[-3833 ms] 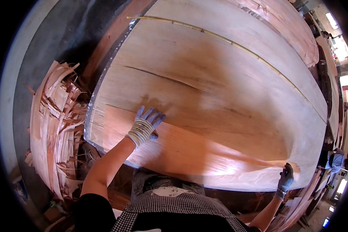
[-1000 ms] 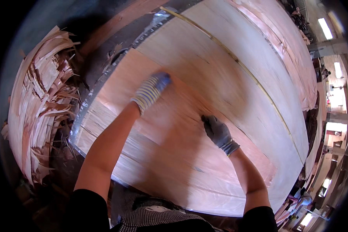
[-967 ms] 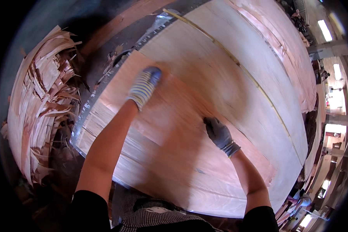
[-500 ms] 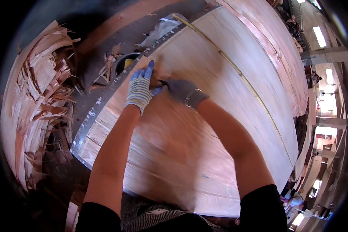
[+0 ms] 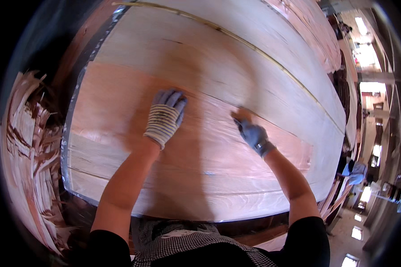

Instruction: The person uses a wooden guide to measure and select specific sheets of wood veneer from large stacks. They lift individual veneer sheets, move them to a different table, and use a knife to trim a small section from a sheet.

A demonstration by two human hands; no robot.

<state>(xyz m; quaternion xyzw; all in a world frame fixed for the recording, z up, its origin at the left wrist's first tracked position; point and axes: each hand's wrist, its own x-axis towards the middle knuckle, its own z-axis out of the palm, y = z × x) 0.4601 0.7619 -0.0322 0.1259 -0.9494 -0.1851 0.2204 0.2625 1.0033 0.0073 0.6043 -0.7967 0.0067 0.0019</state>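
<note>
Plainly, the left hand (image 5: 166,116), in a striped glove, lies palm down with its fingers stretched out and close together, holding nothing between them; it seems laid that way to keep the veneer under it flat. The right hand (image 5: 253,135), in a grey glove, has its fingers bent in at the far edge of that veneer. Blur and shadow hide the fingertips, so I cannot tell whether they pinch the edge or something small, though the hand's place suggests attention to that edge.

The pinkish veneer sheet (image 5: 120,102) is beneath both hands, lying lengthwise over a paler veneer layer (image 5: 276,89), its left end near the dark border (image 5: 78,84). With the hands apart along it, the left probably steadies while the right is left free for finer handling. Farther out, a thin yellowish stick (image 5: 227,32) lies across the pale layer, well apart from the sheet. Torn veneer scraps (image 5: 26,169) are heaped beyond the left border, perhaps to be out of the way.
</note>
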